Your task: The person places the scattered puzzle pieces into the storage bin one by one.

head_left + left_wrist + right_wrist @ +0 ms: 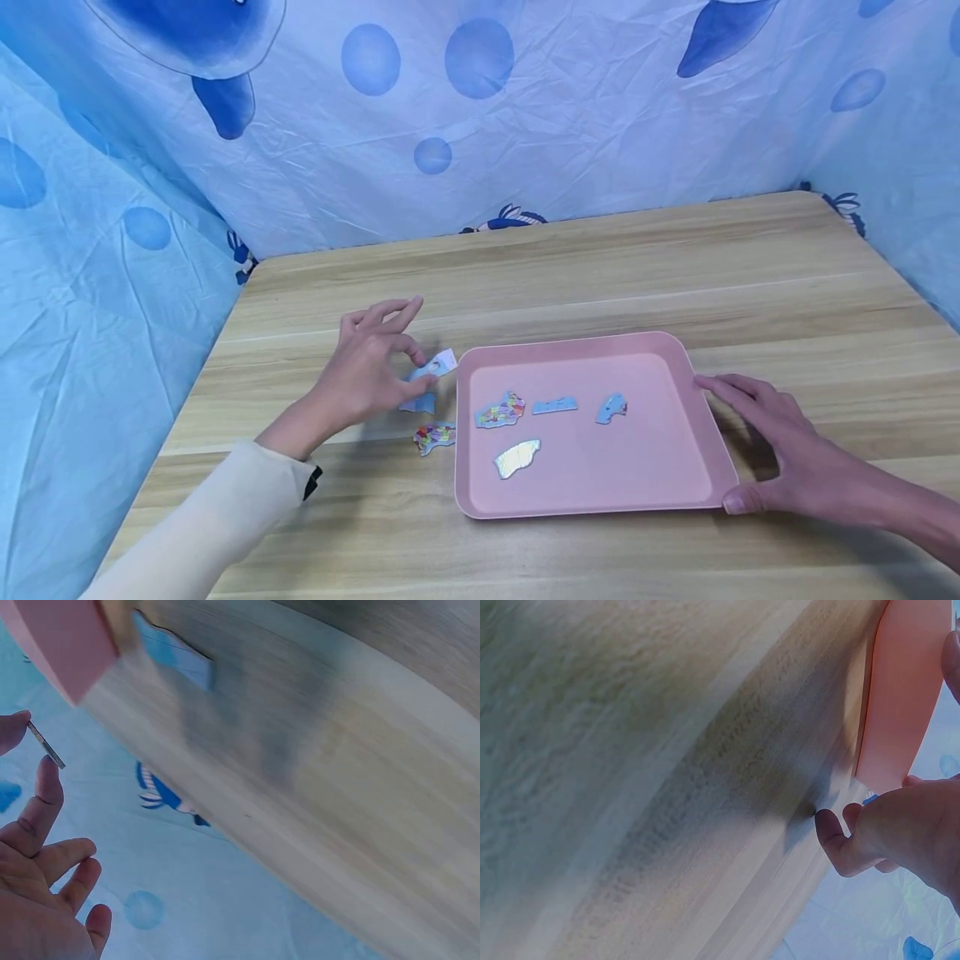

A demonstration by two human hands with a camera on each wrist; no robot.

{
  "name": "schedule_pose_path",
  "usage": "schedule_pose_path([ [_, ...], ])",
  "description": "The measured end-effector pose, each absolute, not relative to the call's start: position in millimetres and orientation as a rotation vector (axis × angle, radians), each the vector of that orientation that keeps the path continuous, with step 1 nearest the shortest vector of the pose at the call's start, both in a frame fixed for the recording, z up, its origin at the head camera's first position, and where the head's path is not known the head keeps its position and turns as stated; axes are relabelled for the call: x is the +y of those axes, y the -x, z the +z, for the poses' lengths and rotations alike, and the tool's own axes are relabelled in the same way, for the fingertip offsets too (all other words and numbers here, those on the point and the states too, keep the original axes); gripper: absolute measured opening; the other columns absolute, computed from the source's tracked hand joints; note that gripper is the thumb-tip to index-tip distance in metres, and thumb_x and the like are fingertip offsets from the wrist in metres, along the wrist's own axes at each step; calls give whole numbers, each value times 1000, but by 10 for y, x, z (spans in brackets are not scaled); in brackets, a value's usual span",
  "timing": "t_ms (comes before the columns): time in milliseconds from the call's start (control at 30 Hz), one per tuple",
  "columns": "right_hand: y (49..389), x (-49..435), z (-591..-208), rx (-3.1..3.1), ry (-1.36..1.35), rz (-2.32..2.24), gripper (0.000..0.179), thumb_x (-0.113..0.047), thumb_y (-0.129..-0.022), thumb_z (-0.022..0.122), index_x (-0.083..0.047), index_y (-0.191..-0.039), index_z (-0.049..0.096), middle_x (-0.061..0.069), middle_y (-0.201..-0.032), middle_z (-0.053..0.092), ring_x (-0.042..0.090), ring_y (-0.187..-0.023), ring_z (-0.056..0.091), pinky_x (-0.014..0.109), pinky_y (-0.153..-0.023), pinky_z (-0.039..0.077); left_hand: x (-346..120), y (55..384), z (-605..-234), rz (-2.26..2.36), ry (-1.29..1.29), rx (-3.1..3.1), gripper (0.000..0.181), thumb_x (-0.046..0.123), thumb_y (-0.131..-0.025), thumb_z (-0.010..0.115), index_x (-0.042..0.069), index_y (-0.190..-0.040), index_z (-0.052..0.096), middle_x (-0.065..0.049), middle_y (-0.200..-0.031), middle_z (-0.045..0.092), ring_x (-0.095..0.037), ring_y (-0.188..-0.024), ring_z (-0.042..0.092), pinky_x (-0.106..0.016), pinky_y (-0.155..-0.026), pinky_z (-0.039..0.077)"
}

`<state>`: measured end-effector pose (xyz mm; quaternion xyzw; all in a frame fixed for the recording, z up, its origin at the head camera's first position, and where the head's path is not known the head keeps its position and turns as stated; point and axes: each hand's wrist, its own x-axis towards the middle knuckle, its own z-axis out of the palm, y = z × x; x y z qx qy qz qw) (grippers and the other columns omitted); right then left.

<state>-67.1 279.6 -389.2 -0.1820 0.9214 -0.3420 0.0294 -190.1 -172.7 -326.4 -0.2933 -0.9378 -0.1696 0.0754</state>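
Between thumb and index finger my left hand (367, 367) pinches a light blue jigsaw piece (438, 364) just left of the pink tray (630, 492). In the left wrist view the held piece (46, 746) shows edge-on, with the other fingers spread loosely. Below that hand, another blue piece (422, 404) lies on the table, and a multicoloured map piece (435, 436) lies by the tray's left wall. My right hand (787, 458) is at the tray's right side, index fingertip at the rim and thumb by the near corner.
Inside the tray lie a multicoloured piece (501, 411), a blue strip (555, 406), a curved blue piece (612, 408) and a pale shiny piece (517, 458). The wooden table (600, 275) meets a blue patterned curtain (525, 150) at the back and sides.
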Motion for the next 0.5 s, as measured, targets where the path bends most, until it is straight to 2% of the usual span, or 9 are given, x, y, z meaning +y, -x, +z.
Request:
schedule_pose_path([
  [133, 667, 2801, -3903, 2862, 580, -1044, 115, -33, -59, 91, -24, -152, 26, 5, -149, 26, 6, -120, 18, 28, -82, 22, -1631, 1839, -3230, -477, 962, -2748, 18, 27, -68, 84, 20, -67, 68, -12, -147, 43, -25, -136, 34, -54, -103, 19],
  [267, 669, 2805, -3904, 2848, 566, -1053, 114, -32, -59, 91, -25, -153, 25, 4, -149, 25, 9, -121, 18, 32, -84, 23, -1522, 1790, -3210, -434, 1033, -2704, 20, 30, -66, 85, 20, -67, 67, -13, -145, 45, -25, -135, 36, -54, -102, 21],
  [500, 664, 2805, -3907, 2859, 581, -1060, 115, -32, -58, 91, -24, -152, 26, 5, -148, 26, 4, -119, 18, 26, -82, 22, -1288, 1708, -3199, -356, 1160, -2673, 25, 34, -66, 84, 22, -65, 62, -11, -146, 45, -22, -136, 36, -50, -103, 20],
])
